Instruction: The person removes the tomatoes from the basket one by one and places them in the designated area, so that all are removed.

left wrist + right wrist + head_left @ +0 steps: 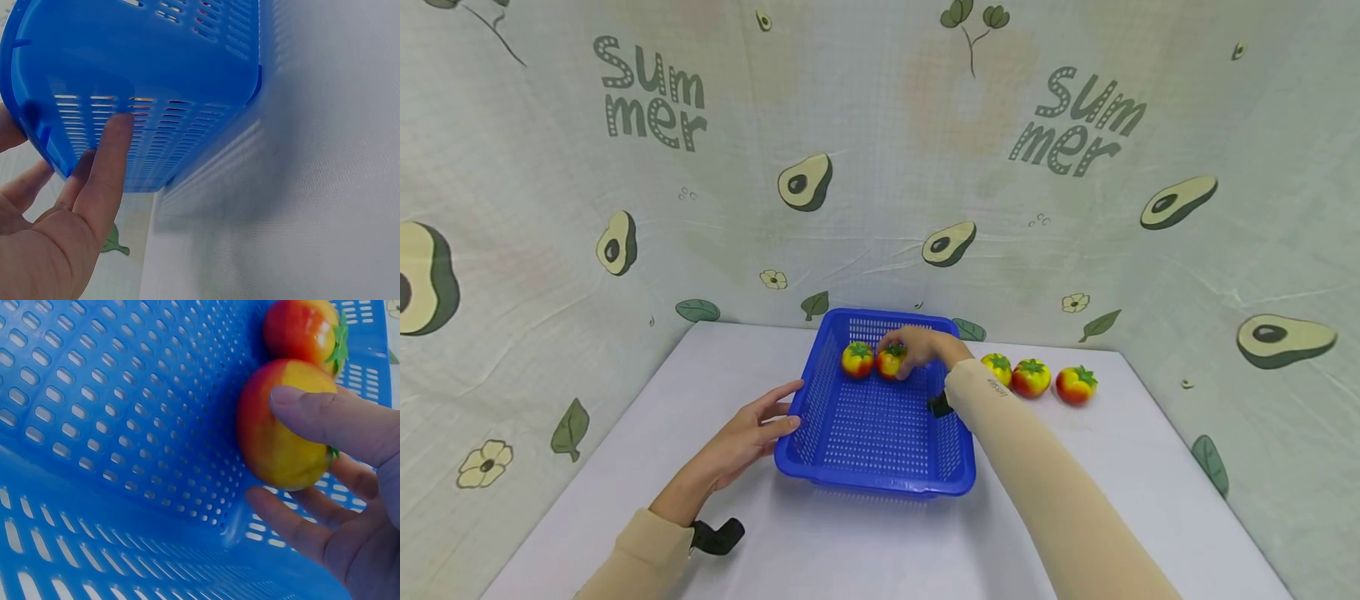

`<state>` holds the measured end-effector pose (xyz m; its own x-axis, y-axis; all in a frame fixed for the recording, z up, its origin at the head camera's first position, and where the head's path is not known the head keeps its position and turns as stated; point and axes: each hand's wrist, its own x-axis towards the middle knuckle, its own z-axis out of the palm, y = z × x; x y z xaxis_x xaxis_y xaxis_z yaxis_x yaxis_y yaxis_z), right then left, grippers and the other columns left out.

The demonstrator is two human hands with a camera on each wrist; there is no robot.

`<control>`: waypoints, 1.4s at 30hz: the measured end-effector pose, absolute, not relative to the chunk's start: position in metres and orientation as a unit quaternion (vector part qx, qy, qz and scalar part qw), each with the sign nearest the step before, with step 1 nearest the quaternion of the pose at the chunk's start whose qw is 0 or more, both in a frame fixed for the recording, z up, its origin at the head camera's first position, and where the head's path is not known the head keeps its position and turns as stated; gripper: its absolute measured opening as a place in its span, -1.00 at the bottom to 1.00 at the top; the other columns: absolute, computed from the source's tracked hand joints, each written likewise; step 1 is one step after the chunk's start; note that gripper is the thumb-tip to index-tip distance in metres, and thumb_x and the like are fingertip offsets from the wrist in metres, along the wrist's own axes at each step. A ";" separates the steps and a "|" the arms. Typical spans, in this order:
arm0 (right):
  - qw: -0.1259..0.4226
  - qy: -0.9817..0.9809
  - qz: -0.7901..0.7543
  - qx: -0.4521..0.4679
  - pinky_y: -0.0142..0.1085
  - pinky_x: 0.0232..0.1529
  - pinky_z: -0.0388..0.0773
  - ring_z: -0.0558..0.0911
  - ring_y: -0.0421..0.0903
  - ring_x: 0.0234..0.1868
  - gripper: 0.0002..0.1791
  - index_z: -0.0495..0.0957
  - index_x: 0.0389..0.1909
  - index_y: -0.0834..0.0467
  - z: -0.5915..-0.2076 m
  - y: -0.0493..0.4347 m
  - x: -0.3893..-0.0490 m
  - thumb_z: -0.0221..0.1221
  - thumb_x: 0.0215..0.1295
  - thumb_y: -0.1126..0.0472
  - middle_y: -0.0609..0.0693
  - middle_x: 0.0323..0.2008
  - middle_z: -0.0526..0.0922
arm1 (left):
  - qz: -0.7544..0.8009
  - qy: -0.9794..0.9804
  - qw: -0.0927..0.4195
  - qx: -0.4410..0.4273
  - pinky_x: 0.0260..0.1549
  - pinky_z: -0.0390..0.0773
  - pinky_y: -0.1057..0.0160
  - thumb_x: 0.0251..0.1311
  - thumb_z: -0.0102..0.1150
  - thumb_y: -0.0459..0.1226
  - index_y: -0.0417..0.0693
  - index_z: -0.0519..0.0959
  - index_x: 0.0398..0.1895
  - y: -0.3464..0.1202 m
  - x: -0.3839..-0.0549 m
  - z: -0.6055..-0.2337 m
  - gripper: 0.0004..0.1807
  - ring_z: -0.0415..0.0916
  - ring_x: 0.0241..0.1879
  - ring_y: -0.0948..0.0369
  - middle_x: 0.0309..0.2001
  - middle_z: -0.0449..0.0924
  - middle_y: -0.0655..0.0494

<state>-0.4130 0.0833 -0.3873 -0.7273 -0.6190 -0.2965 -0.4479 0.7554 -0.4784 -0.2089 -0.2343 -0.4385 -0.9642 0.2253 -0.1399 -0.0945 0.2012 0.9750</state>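
partly hidden fruit [284, 450], right fingers [290, 522] around it

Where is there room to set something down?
Bare: the near floor of the blue basket; the white table before it, between the sleeves; and left of it, beyond the left hand. Crowded: the basket's far end, where the right hand holds one fruit beside another, and the table to its right, where three fruits sit.

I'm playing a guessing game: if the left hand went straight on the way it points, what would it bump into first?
The side of the blue basket. The left hand even seems to touch it, though exactly how close is hard to tell.
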 end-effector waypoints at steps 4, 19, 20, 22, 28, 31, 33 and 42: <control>0.218 0.912 -0.187 -0.294 0.12 0.46 0.45 0.43 0.19 0.43 -0.40 0.59 0.36 -0.03 -0.390 0.084 -0.414 0.43 0.32 0.35 0.20 0.44 0.46 | 0.630 0.765 0.126 0.043 0.25 0.63 -0.12 0.47 0.30 -0.05 0.27 0.16 0.70 -0.233 -0.209 -0.438 -0.18 0.53 0.32 -0.13 0.49 0.31 -0.27; 0.194 0.904 -0.175 -0.337 0.05 0.43 0.49 0.46 0.16 0.42 -0.42 0.57 0.35 0.02 -0.364 0.098 -0.405 0.43 0.32 0.34 0.19 0.40 0.48 | 0.624 0.769 0.128 0.043 0.26 0.62 -0.13 0.49 0.29 -0.07 0.25 0.16 0.71 -0.231 -0.207 -0.435 -0.19 0.51 0.34 -0.14 0.49 0.30 -0.28; 0.190 0.904 -0.174 -0.342 0.05 0.44 0.48 0.46 0.16 0.42 -0.41 0.57 0.35 0.02 -0.359 0.099 -0.404 0.42 0.32 0.34 0.18 0.40 0.49 | 0.624 0.770 0.129 0.042 0.26 0.62 -0.13 0.49 0.29 -0.07 0.25 0.16 0.71 -0.231 -0.207 -0.435 -0.18 0.50 0.35 -0.15 0.49 0.30 -0.28; 0.184 0.900 -0.176 -0.354 0.06 0.44 0.47 0.46 0.15 0.41 -0.41 0.56 0.36 0.05 -0.350 0.102 -0.400 0.42 0.32 0.34 0.18 0.39 0.49 | 0.623 0.771 0.128 0.042 0.26 0.62 -0.14 0.48 0.29 -0.07 0.25 0.16 0.71 -0.231 -0.206 -0.435 -0.18 0.49 0.35 -0.16 0.50 0.30 -0.29; 0.152 0.888 -0.176 -0.396 0.08 0.46 0.44 0.47 0.15 0.39 -0.42 0.58 0.35 0.11 -0.324 0.117 -0.386 0.42 0.31 0.34 0.14 0.37 0.53 | 0.621 0.772 0.127 0.037 0.26 0.62 -0.14 0.48 0.29 -0.06 0.28 0.15 0.71 -0.231 -0.206 -0.437 -0.18 0.48 0.37 -0.17 0.50 0.29 -0.28; 0.134 0.889 -0.164 -0.406 0.12 0.48 0.40 0.46 0.17 0.42 -0.43 0.59 0.34 0.10 -0.310 0.130 -0.377 0.42 0.32 0.31 0.14 0.39 0.53 | 0.622 0.772 0.127 0.040 0.25 0.62 -0.13 0.48 0.29 -0.05 0.28 0.15 0.71 -0.231 -0.207 -0.438 -0.18 0.48 0.37 -0.17 0.50 0.29 -0.28; 0.126 0.891 -0.159 -0.406 0.16 0.50 0.37 0.42 0.19 0.46 -0.44 0.59 0.34 0.08 -0.301 0.139 -0.370 0.42 0.32 0.30 0.15 0.42 0.51 | 0.622 0.772 0.127 0.041 0.25 0.62 -0.13 0.48 0.29 -0.04 0.29 0.16 0.70 -0.232 -0.208 -0.438 -0.18 0.48 0.37 -0.17 0.50 0.29 -0.27; 0.103 0.896 -0.164 -0.399 0.07 0.24 0.65 0.50 0.14 0.34 -0.42 0.61 0.32 -0.01 -0.283 0.195 -0.334 0.46 0.28 0.32 0.09 0.28 0.52 | 0.619 0.774 0.123 0.041 0.25 0.63 -0.12 0.48 0.29 -0.05 0.28 0.16 0.71 -0.232 -0.207 -0.437 -0.19 0.49 0.36 -0.16 0.50 0.30 -0.27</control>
<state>-0.3338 0.1950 -0.2830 -0.6603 -0.7491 -0.0531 -0.6817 0.6275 -0.3762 -0.2072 -0.2317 -0.4370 -0.9665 0.2150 -0.1401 -0.0894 0.2295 0.9692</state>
